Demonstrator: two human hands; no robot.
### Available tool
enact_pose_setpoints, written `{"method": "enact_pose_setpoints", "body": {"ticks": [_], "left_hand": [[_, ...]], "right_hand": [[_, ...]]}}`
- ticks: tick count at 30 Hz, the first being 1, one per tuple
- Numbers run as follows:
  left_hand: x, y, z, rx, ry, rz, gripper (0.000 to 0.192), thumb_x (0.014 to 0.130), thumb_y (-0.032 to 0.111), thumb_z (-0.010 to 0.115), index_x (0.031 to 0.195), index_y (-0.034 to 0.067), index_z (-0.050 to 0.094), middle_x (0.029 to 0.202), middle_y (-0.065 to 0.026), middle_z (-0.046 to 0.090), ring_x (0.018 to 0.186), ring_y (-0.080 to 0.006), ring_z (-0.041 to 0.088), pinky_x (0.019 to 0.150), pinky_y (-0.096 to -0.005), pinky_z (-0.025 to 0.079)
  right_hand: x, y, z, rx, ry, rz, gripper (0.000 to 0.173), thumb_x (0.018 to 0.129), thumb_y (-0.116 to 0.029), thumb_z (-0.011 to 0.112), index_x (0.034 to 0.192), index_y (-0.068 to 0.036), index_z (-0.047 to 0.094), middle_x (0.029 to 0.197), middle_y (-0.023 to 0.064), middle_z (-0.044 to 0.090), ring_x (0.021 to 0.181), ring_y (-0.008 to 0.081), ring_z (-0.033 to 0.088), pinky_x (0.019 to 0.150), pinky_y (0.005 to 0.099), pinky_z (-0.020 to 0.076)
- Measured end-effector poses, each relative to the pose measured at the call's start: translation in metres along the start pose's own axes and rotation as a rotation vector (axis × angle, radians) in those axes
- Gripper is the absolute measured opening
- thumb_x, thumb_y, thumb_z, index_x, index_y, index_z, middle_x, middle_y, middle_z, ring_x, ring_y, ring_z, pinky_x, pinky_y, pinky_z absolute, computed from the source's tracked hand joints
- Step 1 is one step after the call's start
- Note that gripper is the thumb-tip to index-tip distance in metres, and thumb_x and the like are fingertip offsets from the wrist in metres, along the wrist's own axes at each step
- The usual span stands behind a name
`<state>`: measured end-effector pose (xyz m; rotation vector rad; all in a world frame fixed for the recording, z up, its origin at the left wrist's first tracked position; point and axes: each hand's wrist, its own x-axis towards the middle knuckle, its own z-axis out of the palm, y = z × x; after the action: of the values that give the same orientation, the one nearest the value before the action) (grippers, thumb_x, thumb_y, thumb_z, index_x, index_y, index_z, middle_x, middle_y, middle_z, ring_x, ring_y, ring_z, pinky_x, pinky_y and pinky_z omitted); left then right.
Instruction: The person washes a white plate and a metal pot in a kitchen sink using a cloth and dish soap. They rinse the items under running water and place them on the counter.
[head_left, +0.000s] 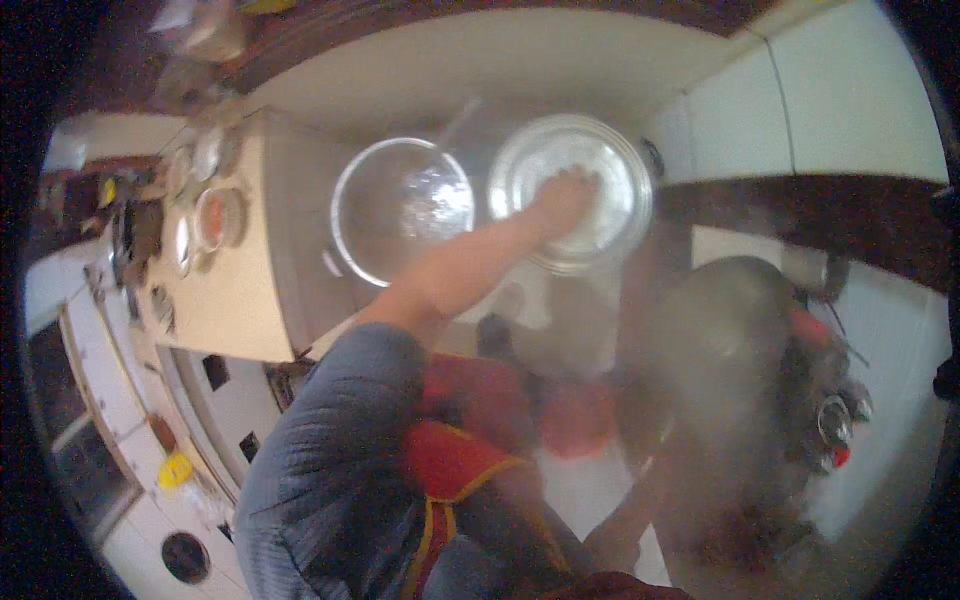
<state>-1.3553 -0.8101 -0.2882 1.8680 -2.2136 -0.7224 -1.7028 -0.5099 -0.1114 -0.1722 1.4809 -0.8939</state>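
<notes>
My left hand (571, 196) reaches over a round, shiny metal pan or basin (517, 255) at the upper middle, its blurred fingers against or just above the inner surface. Whether it holds anything cannot be told. Below my forearm and to its left is a second round metal vessel (341, 169), with a bright rim and a glare inside it. My right hand cannot be made out; a blurred, limb-like shape lies at the lower right.
A pale counter (247, 300) on the left bears several dishes, one with orange-red contents (217, 216). Haze blurs a large, rounded grey object (720, 330) at the right. Red cloth with yellow trim (465, 457) is below. A yellow item (175, 469) is at the lower left.
</notes>
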Motion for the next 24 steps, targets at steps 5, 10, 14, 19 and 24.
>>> {"method": "enact_pose_setpoints", "body": {"ticks": [5, 10, 14, 19, 24], "left_hand": [[-0.109, -0.027, -0.045, -0.141, -0.111, 0.025, 0.035, 0.090, 0.024, 0.061, 0.122, 0.009, 0.063, 0.106, -0.0179, 0.067, 0.093, -0.0368, 0.069, 0.080, -0.0490, 0.056], [-0.261, -0.055, -0.116, -0.251, 0.003, -0.203, 0.031, 0.093, 0.038, 0.061, 0.087, 0.010, 0.072, 0.073, -0.0191, 0.066, 0.068, -0.0419, 0.066, 0.063, -0.0528, 0.053], [-0.374, -0.094, -0.140, -0.249, 0.262, -0.447, 0.040, 0.094, 0.043, 0.061, 0.074, 0.008, 0.067, 0.065, -0.0188, 0.063, 0.062, -0.0433, 0.064, 0.059, -0.0528, 0.052], [-0.478, -0.154, -0.138, -0.246, 0.574, -0.699, 0.047, 0.093, 0.045, 0.062, 0.070, 0.005, 0.064, 0.064, -0.0205, 0.062, 0.062, -0.0438, 0.062, 0.058, -0.0539, 0.050], [-0.599, -0.174, -0.129, -0.287, 0.640, -1.094, 0.045, 0.093, 0.044, 0.062, 0.072, 0.005, 0.065, 0.071, -0.0212, 0.065, 0.067, -0.0429, 0.064, 0.061, -0.0531, 0.051]], "right_hand": [[0.018, 0.005, 0.024, -0.150, -0.108, 0.023, 0.039, 0.081, -0.009, 0.065, 0.117, -0.003, 0.050, 0.067, 0.0045, 0.052, 0.039, 0.0154, 0.045, 0.033, 0.0270, 0.0391], [0.038, 0.015, 0.076, -0.364, -0.313, 0.054, 0.040, 0.081, -0.009, 0.065, 0.117, -0.003, 0.050, 0.067, 0.0049, 0.052, 0.038, 0.0156, 0.046, 0.033, 0.0271, 0.0394], [0.068, 0.020, 0.127, -0.581, -0.544, 0.027, 0.041, 0.080, -0.008, 0.065, 0.117, -0.002, 0.049, 0.067, 0.0052, 0.052, 0.038, 0.0157, 0.046, 0.033, 0.0272, 0.0396], [0.055, 0.024, 0.243, -0.654, -0.884, 0.062, 0.042, 0.079, -0.007, 0.065, 0.117, -0.001, 0.049, 0.066, 0.0060, 0.052, 0.038, 0.0160, 0.046, 0.033, 0.0275, 0.0402], [-0.010, 0.062, 0.343, -0.649, -1.045, 0.274, 0.046, 0.078, -0.004, 0.064, 0.121, 0.002, 0.048, 0.065, 0.0081, 0.050, 0.038, 0.0170, 0.045, 0.033, 0.0280, 0.0405]]}}
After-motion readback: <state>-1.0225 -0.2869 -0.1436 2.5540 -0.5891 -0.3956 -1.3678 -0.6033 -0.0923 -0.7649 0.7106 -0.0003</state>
